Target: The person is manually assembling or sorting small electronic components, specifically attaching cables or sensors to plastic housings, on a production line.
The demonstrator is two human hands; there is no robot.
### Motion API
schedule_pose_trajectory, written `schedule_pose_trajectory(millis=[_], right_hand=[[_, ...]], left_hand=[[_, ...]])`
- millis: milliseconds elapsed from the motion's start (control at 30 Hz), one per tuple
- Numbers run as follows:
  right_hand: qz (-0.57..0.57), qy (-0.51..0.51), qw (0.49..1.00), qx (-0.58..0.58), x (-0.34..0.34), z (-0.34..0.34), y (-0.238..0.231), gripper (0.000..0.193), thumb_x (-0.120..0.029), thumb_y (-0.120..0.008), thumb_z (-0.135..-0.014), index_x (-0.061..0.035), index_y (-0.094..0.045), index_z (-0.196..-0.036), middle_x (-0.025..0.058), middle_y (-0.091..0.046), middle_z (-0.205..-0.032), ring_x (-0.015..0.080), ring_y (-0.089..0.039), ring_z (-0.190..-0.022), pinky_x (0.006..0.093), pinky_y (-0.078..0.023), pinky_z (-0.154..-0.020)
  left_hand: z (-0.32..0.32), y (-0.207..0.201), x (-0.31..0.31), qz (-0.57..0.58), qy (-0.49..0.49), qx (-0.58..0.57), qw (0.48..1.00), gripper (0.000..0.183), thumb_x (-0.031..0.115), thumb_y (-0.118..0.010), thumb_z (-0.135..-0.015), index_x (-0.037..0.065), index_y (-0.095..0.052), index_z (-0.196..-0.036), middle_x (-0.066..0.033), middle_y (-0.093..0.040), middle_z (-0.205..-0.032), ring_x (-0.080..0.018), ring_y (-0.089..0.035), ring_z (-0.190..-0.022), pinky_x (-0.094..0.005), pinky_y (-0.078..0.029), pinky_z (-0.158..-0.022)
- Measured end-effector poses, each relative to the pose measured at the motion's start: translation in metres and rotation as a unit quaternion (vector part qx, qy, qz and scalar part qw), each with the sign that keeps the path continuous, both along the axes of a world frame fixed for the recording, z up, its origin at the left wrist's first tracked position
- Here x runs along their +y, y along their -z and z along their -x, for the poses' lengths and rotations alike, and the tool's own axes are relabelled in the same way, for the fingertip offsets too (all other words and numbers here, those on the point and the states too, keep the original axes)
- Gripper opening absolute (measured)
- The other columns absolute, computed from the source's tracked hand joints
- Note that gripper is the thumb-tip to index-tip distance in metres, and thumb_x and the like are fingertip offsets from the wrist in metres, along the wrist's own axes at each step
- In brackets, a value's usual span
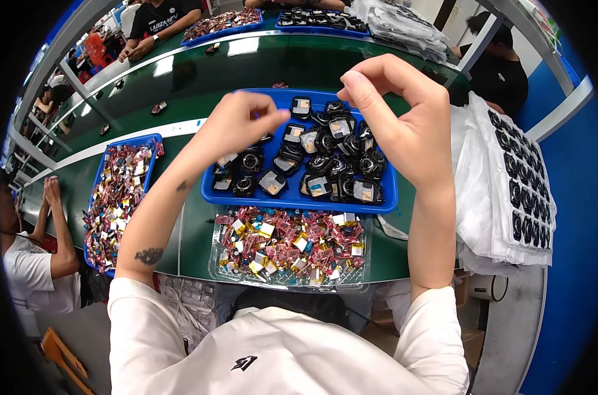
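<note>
Over the blue tray (392, 197) in front of me, both my hands are raised. My left hand (246, 122), slightly blurred, has its fingers curled in and its thumb pointing right, above the tray's left part. My right hand (407, 112) is held over the right side with thumb and forefinger pinched together. Whatever either hand may hold does not show. Black round-faced casings (319, 162) lie loosely in the tray, some turned with grey, open-looking backs up. Nearer to me, a clear plastic tray (215, 260) is heaped with small pink circuit boards (286, 245) with silvery and yellow pieces.
Left stands another blue tray (100, 172) of circuit boards. At right, white foam sheets (478, 191) are stacked, the top one holding rows of black casings. Across the green conveyor belt (200, 76) are more filled trays and other people. One co-worker's hands (52, 191) are at the left.
</note>
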State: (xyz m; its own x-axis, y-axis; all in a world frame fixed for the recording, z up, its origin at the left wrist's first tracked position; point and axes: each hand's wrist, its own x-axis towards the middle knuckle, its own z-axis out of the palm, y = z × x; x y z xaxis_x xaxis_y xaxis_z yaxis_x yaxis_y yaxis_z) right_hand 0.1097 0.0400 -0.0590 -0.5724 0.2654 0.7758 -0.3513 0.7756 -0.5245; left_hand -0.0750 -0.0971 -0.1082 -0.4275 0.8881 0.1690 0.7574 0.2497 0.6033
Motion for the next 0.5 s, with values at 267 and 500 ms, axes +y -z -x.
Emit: schedule_pose_trajectory(millis=[267,500], right_hand=[[-0.053,-0.043,0.993,-0.099,-0.008,0.008,0.01,0.013,-0.012,-0.063,-0.081,0.0008,-0.064,-0.081,0.0095,-0.064,-0.068,0.0167,-0.063,-0.063,0.0265,-0.048,-0.059],[-0.064,-0.179,0.966,-0.177,-0.009,0.003,0.009,0.012,-0.012,-0.063,-0.079,-0.0007,-0.066,-0.084,0.0127,-0.064,-0.07,0.0246,-0.063,-0.061,0.0313,-0.049,-0.057]], left_hand=[[-0.064,0.026,-0.064,0.046,0.19,0.006,0.981,0.021,0.011,-0.076,-0.07,0.004,-0.071,-0.089,-0.0082,-0.057,-0.075,-0.0217,-0.055,-0.069,-0.0317,-0.044,-0.063],[-0.046,0.001,-0.054,-0.029,0.125,-0.284,0.95,0.018,0.016,-0.067,-0.086,-0.001,-0.069,-0.08,-0.0003,-0.061,-0.069,-0.004,-0.048,-0.06,-0.0221,-0.035,-0.051]])
